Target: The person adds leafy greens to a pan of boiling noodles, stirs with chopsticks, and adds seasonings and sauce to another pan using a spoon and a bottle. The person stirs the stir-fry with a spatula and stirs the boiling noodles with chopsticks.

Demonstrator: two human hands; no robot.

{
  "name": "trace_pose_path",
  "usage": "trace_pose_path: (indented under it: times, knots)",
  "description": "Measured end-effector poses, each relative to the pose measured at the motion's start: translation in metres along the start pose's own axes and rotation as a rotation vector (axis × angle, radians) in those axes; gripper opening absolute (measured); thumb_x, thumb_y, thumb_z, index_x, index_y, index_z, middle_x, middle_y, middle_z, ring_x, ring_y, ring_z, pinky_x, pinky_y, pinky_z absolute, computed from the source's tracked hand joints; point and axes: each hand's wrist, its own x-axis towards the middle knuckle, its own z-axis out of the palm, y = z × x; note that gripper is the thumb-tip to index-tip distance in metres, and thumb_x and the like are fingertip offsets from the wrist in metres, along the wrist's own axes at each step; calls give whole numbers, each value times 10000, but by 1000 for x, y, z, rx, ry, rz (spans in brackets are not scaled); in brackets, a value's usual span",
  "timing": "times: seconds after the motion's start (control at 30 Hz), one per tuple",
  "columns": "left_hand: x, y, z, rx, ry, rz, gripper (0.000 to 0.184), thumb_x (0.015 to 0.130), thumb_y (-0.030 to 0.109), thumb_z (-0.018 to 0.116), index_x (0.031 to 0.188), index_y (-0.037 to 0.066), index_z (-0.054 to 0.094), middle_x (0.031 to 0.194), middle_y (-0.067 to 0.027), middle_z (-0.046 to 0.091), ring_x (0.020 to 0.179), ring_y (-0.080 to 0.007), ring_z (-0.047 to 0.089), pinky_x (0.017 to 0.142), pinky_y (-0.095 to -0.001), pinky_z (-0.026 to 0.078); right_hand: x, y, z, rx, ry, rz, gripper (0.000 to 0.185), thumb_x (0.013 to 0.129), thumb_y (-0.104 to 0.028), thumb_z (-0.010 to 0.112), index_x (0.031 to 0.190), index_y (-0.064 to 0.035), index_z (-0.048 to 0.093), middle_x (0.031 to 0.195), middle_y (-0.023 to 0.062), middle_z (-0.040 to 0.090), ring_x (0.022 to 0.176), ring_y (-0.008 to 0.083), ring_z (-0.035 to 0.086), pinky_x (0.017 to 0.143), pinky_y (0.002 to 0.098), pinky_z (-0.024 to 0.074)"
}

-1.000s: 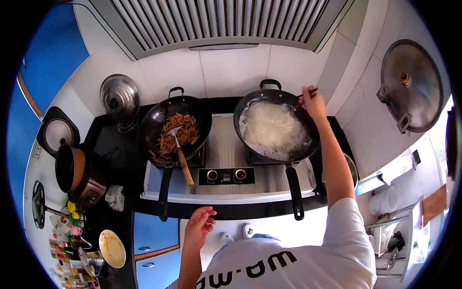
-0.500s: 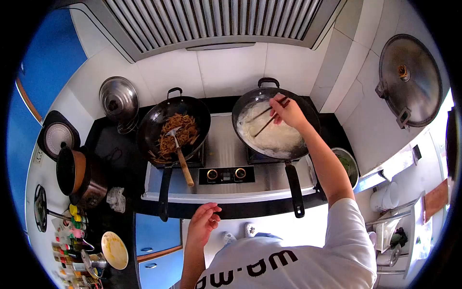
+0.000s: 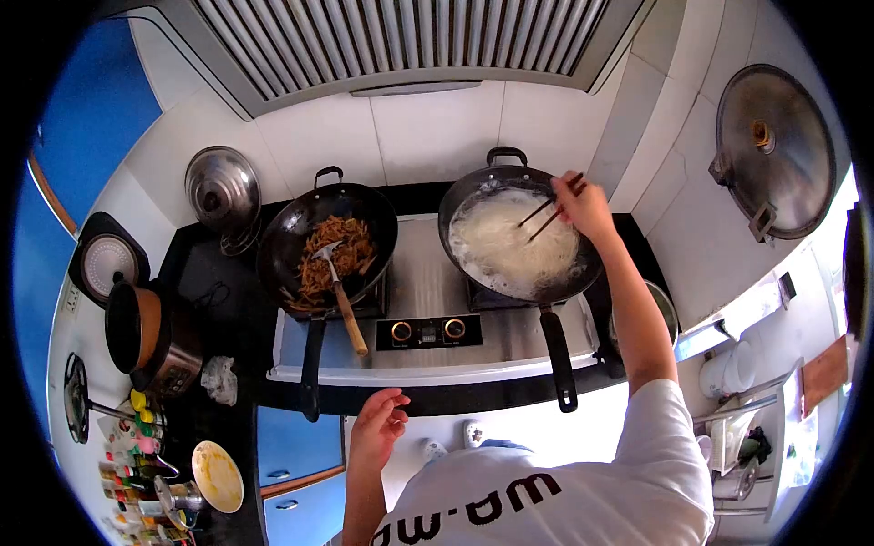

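My right hand (image 3: 585, 207) is closed on a pair of dark chopsticks (image 3: 546, 218) over the right-hand wok (image 3: 452, 259). Their tips reach down to pale, thin noodles (image 3: 510, 250) in whitish, foamy liquid. My left hand (image 3: 379, 428) hangs in front of the counter edge, fingers loosely bent and apart, with nothing in it. To the left stands a second wok (image 3: 278, 241) with brown shredded food (image 3: 355, 241). A spatula (image 3: 344, 309) with a wooden handle rests in that food, its handle over the wok's near rim.
Both woks stand on a steel gas stove (image 3: 428, 273), their handles pointing toward me. A rice cooker (image 3: 168, 350), a yellow-stained plate (image 3: 218, 476) and several bottles line the left counter. One pot lid (image 3: 223, 187) leans at the back left; another lid (image 3: 774, 150) hangs on the right wall.
My right hand has moved right with the chopsticks, whose tips shifted right and slightly up across the noodles. My left hand has stayed nearly in place, as have the left wok and spatula.
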Motion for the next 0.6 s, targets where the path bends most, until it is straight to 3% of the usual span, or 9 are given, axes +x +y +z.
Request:
trace_pose_path:
  times: [0.07,0.13,0.2,0.27,0.33,0.37,0.47,0.53,0.6]
  knots:
    - [0,-1,2,5,12,-10,227,876,129,513,1084,44,539,978,-99,582,721,-125,554,586,-222,415,0,0,-3,-160,157,-55,277,874,-278,548,835,-4,561,644,129,593,522,236,562,521,328,447]
    - [0,0,4,17,22,-21,230,874,128,516,1087,44,536,978,-97,580,719,-123,553,592,-223,417,-11,1,9,-252,49,-201,243,872,-268,549,880,-26,559,684,154,598,572,285,566,571,343,452]
    - [3,1,8,13,-44,-42,231,873,123,513,1089,44,530,979,-95,578,721,-120,553,599,-223,420,-11,29,23,-99,-194,-367,255,872,-278,556,853,-24,551,662,138,578,574,236,563,566,324,439]
    - [6,-2,4,9,-44,-31,229,875,135,519,1088,54,538,977,-89,586,717,-116,552,586,-222,414,-12,20,10,-99,-216,-221,281,881,-287,544,814,-14,546,610,101,557,532,178,544,537,307,429]
    - [6,-4,-2,6,-36,-31,228,876,147,525,1088,64,546,975,-83,594,714,-113,551,573,-222,409,-9,2,-12,30,-103,26,315,894,-301,518,776,-9,541,573,68,542,496,137,521,513,294,421]
    - [6,-4,-4,3,-41,-27,223,878,143,520,1086,64,546,977,-84,593,714,-112,550,572,-222,408,-4,3,-20,-32,-15,4,332,901,-309,499,757,-12,539,560,60,547,472,157,528,504,299,422]
    - [7,-3,-3,-10,-52,-30,229,869,127,521,1085,52,535,978,-90,588,723,-116,555,587,-219,418,-5,17,-16,-364,204,-148,298,890,-312,515,816,-24,544,654,104,604,609,224,603,563,325,448]
    - [8,-3,0,-22,-61,-28,240,858,113,525,1086,40,523,979,-96,583,734,-120,562,602,-217,430,-19,27,-5,-256,-63,-237,256,877,-293,540,848,-38,548,706,125,615,657,246,605,588,344,455]
    - [8,-3,4,-18,-44,-51,237,858,116,523,1083,41,525,975,-97,586,717,-120,562,578,-215,423,-20,30,-2,-191,-117,-293,256,876,-276,552,830,-25,547,664,103,603,586,204,584,553,312,450]
